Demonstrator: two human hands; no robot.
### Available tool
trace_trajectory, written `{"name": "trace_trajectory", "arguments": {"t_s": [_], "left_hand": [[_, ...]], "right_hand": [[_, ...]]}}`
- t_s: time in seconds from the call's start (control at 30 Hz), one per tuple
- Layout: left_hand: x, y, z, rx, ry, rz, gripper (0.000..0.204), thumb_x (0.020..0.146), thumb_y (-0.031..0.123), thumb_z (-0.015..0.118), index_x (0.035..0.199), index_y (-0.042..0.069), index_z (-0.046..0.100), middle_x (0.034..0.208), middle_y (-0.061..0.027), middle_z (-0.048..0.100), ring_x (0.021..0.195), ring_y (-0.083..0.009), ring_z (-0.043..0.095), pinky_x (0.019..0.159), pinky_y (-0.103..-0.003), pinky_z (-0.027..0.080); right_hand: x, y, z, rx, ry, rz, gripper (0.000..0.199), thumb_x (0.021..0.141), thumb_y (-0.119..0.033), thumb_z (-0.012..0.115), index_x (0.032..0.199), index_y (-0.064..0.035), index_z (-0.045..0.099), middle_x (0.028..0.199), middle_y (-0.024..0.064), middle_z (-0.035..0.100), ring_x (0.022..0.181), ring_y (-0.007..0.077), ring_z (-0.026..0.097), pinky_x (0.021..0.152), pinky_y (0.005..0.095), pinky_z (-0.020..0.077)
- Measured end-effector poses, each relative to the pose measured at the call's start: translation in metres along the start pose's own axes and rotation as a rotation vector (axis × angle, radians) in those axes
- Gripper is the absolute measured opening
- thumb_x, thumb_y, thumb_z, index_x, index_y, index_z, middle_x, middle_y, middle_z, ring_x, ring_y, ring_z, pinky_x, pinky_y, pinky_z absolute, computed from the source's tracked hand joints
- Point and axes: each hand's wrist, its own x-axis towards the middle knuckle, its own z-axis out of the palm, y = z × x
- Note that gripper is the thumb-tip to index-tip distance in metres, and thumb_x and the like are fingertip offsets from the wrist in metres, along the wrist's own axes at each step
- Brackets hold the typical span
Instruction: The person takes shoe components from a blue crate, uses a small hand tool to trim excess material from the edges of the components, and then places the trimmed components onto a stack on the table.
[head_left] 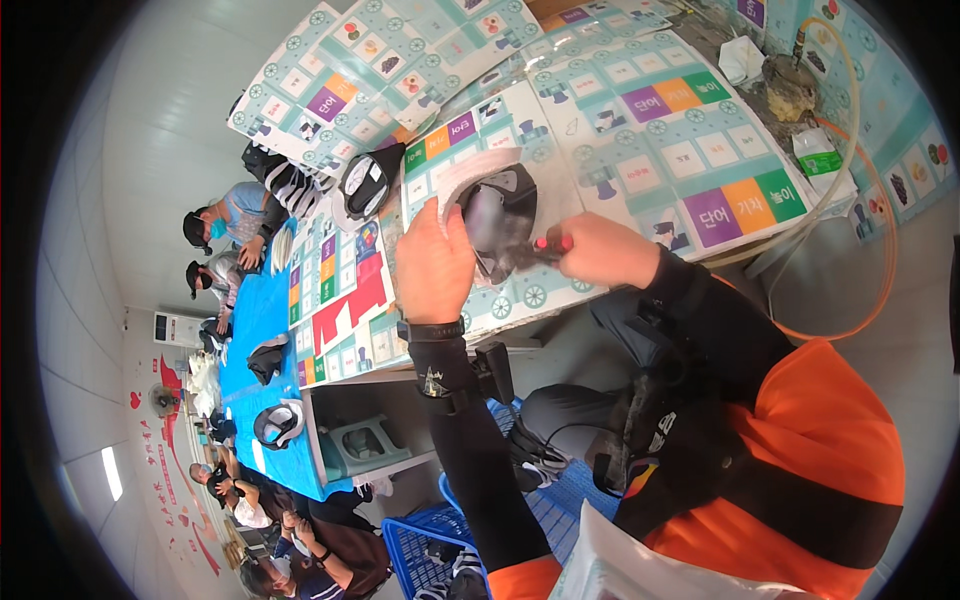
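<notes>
A cap (512, 205) with a pale brim and dark lining is turned inside up over the patterned tabletop (640, 175). My left hand (437, 268) grips its left edge, thumb at the rim and fingers mostly hidden beneath. My right hand (608, 250) is closed around a small red-handled tool (548, 246). The tool's dark end reaches the cap's near right edge; blur hides its exact kind. Another black-and-white cap (372, 184) rests on the table beyond my left hand.
More dark caps and striped pieces (290, 185) are piled farther left. A blue-covered table (258, 350) holds further caps, with several people working along it. Blue baskets (400, 545) stand below. An orange hose (893, 255) hangs at the right.
</notes>
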Motion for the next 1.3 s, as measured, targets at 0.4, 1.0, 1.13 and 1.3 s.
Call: {"name": "trace_trajectory", "arguments": {"t_s": [0.4, 1.0, 1.13, 1.3], "left_hand": [[0.006, 0.005, 0.0, -0.017, -0.006, 0.017, 0.034, 0.102, 0.025, 0.063, 0.12, -0.003, 0.07, 0.108, -0.0287, 0.074, 0.099, -0.0488, 0.071, 0.084, -0.056, 0.056], [0.004, 0.004, 0.007, -0.064, 0.004, 0.032, 0.029, 0.101, 0.021, 0.063, 0.115, -0.003, 0.069, 0.105, -0.0281, 0.073, 0.095, -0.0495, 0.07, 0.081, -0.056, 0.055], [0.002, 0.006, 0.004, -0.045, 0.004, 0.034, 0.027, 0.101, 0.021, 0.063, 0.114, -0.002, 0.069, 0.104, -0.0275, 0.073, 0.094, -0.0499, 0.069, 0.08, -0.057, 0.055], [0.0, 0.013, 0.0, -0.008, -0.001, 0.006, 0.028, 0.101, 0.021, 0.063, 0.117, -0.002, 0.069, 0.106, -0.0278, 0.073, 0.095, -0.0496, 0.07, 0.08, -0.056, 0.055]], "right_hand": [[-0.003, 0.004, -0.003, -0.079, 0.235, 0.007, 0.022, 0.081, -0.011, 0.056, 0.088, 0.0046, 0.069, 0.085, 0.0321, 0.069, 0.087, 0.0534, 0.066, 0.079, 0.0609, 0.0515], [-0.009, 0.011, -0.02, -0.063, 0.348, 0.013, 0.017, 0.081, -0.009, 0.064, 0.094, 0.0019, 0.069, 0.085, 0.028, 0.067, 0.088, 0.0513, 0.064, 0.073, 0.0545, 0.0485], [-0.012, 0.009, -0.021, -0.106, 0.312, 0.072, 0.017, 0.085, -0.011, 0.064, 0.095, 0.0017, 0.07, 0.086, 0.0277, 0.067, 0.089, 0.0508, 0.064, 0.074, 0.0545, 0.0485], [-0.017, 0.005, -0.014, -0.066, 0.261, 0.067, 0.025, 0.081, -0.011, 0.057, 0.093, 0.0053, 0.072, 0.085, 0.0325, 0.068, 0.089, 0.0538, 0.065, 0.081, 0.0602, 0.051]]}}
